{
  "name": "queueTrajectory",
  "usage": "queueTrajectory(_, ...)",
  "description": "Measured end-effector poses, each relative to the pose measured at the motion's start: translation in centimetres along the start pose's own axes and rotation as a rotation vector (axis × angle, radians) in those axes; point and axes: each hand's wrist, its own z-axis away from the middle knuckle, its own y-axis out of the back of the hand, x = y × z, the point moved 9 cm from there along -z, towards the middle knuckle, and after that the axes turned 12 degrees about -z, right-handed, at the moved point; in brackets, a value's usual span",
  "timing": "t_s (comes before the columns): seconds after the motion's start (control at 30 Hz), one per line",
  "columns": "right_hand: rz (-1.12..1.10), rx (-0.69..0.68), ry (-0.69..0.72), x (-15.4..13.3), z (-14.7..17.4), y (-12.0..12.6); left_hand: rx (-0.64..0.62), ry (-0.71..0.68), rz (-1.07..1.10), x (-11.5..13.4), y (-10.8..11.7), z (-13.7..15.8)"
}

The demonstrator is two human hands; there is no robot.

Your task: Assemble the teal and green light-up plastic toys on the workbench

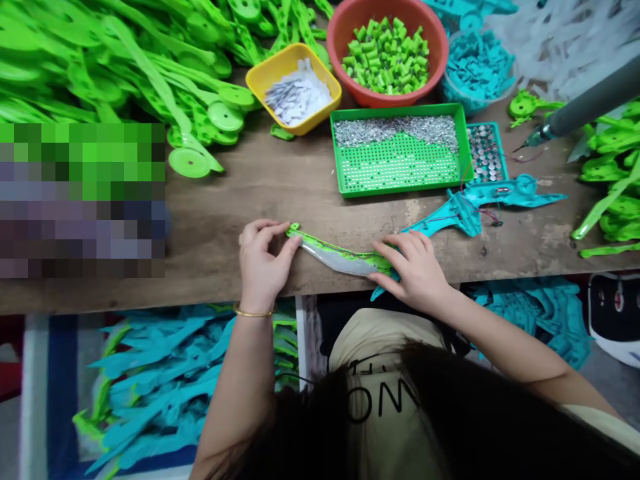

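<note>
A curved green plastic toy part with a translucent blade-shaped strip (334,255) along its near side lies across the front of the bench between my hands. A thin dark wire seems to run along it. My left hand (265,260) pinches its narrow left tip between thumb and fingers. Closed around the wider right end is my right hand (417,273), whose fingers hide part of it. Just beyond the right hand, a turquoise toy shell (470,207) with red wires rests on the wood, and its near end passes under that hand.
Green shells (190,87) are heaped at the left. Behind stand a yellow tub (255,80), a red bowl (345,80) of green pieces and a green tray (345,183) of screws. A powered screwdriver (575,117) hangs at the right. Turquoise parts (170,387) lie below the bench (225,200).
</note>
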Motion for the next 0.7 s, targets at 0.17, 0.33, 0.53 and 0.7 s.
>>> queueTrajectory(0.17, -0.098, -0.012, -0.084, 1.1, 0.4, -0.1, -0.001, -0.003, -0.005, -0.1, 0.1, -0.1)
queueTrajectory(0.33, -0.175, -0.008, -0.167, 1.9, 0.1, -0.4, -0.008, 0.0, -0.007, 0.0, 0.0, -0.2)
queueTrajectory(0.53, -0.192, -0.032, -0.225, 2.5, -0.1, -1.0, -0.046, 0.018, 0.011, -0.1, 0.1, -0.1)
queueTrajectory(0.7, -0.209, -0.039, -0.228, 2.7, 0.0, -1.2, 0.057, 0.229, 0.117, -5.6, 2.1, -5.5)
